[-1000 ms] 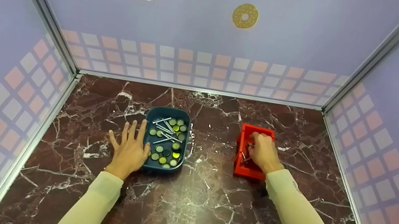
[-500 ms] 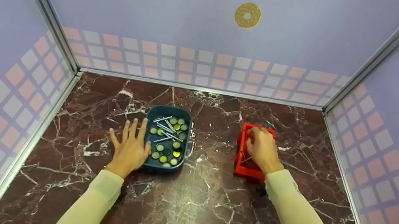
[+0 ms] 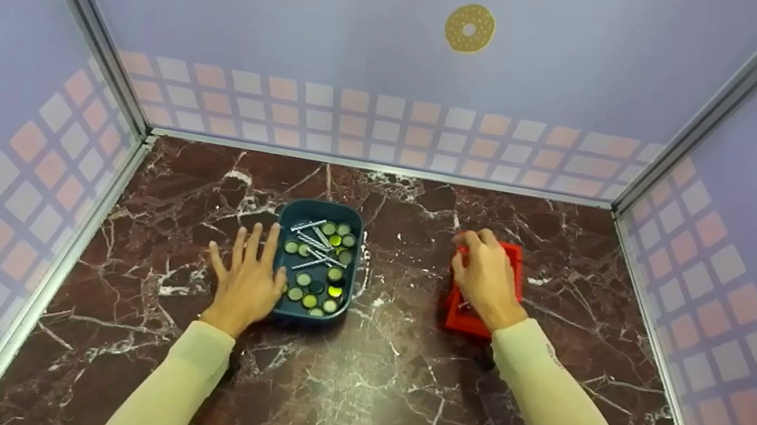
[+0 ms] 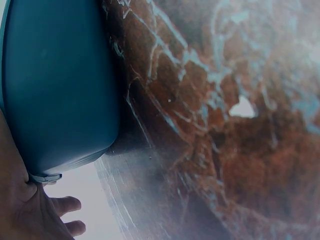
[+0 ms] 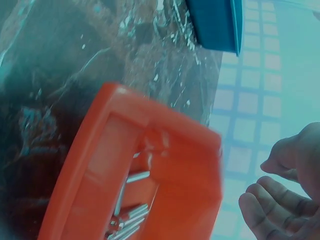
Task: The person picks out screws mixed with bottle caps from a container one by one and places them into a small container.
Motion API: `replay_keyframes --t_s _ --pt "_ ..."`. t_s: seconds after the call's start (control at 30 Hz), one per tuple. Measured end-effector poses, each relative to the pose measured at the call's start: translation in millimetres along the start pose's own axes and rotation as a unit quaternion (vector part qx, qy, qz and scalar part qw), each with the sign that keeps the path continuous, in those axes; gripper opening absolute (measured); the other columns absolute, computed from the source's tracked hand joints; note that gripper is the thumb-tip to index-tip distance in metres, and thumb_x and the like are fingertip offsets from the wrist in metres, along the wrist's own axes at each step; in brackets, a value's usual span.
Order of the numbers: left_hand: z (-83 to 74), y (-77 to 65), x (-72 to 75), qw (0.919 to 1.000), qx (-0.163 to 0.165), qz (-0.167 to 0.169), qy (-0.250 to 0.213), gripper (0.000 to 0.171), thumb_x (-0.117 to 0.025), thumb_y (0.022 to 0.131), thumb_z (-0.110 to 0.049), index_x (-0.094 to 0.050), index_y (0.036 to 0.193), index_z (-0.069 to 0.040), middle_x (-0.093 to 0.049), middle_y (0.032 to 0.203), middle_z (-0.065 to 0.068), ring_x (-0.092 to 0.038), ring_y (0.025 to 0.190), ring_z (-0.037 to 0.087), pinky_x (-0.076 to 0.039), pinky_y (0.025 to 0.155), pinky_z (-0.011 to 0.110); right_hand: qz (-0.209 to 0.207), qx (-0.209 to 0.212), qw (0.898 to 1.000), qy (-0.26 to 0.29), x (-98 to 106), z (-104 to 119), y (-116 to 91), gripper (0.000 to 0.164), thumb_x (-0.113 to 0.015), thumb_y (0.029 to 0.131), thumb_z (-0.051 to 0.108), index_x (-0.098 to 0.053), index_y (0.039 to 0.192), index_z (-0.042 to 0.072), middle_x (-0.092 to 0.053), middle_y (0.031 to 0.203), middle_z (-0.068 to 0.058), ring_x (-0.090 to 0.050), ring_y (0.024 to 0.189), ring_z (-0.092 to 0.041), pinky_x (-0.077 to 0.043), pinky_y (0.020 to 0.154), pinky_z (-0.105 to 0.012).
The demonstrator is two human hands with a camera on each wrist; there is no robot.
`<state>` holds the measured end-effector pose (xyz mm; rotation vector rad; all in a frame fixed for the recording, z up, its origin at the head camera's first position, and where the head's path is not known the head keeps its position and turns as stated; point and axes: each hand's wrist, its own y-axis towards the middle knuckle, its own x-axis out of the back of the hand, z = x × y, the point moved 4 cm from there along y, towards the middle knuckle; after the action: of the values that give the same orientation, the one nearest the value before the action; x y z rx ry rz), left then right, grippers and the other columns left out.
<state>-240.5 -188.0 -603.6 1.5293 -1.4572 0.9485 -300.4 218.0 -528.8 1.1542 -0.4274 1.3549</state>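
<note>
My left hand (image 3: 244, 294) rests with spread fingers along the left side of a dark blue tray (image 3: 319, 206), its thumb at the rim. Silver nails (image 3: 322, 258) lie in the tray among several small round caps (image 3: 310, 301), some yellow, some pale. The tray's outer wall (image 4: 60, 90) fills the left of the left wrist view. Over the left part of a red box (image 3: 471, 324) is my right hand (image 3: 488, 279), fingers loosely bent. Nothing shows between its thumb and fingers in the right wrist view. A few nails (image 5: 130, 220) lie inside the box.
Both containers stand on a dark red marbled tabletop (image 3: 382, 380), with a strip of table between them. Lilac walls (image 3: 373, 52) with a pink and white tile pattern enclose the back and both sides.
My right hand has risen out of the red box and shifted left and away from me over its left rim. The left hand and the tray have stayed in place.
</note>
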Motion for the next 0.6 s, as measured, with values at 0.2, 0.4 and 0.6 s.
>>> replay_keyframes --t_s 0.2,0.4,0.6 --pt "-0.6 -0.9 0.2 1.0 -0.002 -0.003 0.001 0.081 -0.058 0.118 -0.031 -0.02 0.188 -0.015 -0.018 0.195 0.025 -0.013 0.182 0.053 0.007 0.137 0.089 0.004 0.02 1.0 0.015 -5.5 14.5 0.7 0.019 -0.077 0.098 0.001 -0.082 0.117 0.002 -0.075 0.113 -0.019 -0.079 0.092 -0.038 -0.069 0.08 -0.055" --pt "-0.5 -0.9 0.2 1.0 -0.004 -0.002 0.002 0.081 -0.057 0.118 -0.031 -0.02 0.188 -0.015 -0.017 0.196 0.024 -0.013 0.182 0.053 0.007 0.138 0.088 0.01 0.05 0.999 0.015 -13.9 28.6 0.1 0.018 -0.079 0.098 0.001 -0.082 0.115 0.003 -0.075 0.111 -0.018 -0.079 0.092 -0.038 -0.069 0.08 -0.055" --pt "-0.4 -1.3 -0.3 1.0 -0.004 -0.001 0.005 0.082 -0.057 0.118 -0.032 -0.019 0.189 -0.015 -0.014 0.197 0.022 -0.011 0.183 0.052 0.006 0.139 0.088 0.028 0.082 0.996 0.012 -27.5 45.9 -0.6 0.02 -0.079 0.099 0.001 -0.083 0.119 0.002 -0.075 0.111 -0.018 -0.078 0.09 -0.034 -0.07 0.078 -0.051"
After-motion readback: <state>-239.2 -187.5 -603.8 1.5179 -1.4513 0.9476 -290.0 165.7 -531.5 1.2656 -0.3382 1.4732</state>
